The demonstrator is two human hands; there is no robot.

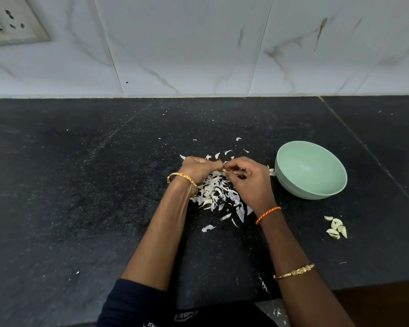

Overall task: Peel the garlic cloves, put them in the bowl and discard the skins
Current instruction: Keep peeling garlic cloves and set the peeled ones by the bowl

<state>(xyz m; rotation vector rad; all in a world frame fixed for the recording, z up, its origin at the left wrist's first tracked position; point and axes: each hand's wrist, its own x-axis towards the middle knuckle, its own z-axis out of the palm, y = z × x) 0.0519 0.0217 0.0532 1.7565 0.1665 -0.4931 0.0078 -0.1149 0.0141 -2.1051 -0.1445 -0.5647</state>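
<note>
Both hands meet over the skins [219, 193]: the left hand [198, 169] and right hand [248, 180] have fingers curled, pinching a clove [225, 170] between their tips. A clove should be small, light and firm, its skin papery and brittle; best gripped at the ends. Peeled cloves [337, 228] lie near right, outside the bowl [311, 169]. The pinched clove is mostly hidden, so its peeling cannot be judged
</note>
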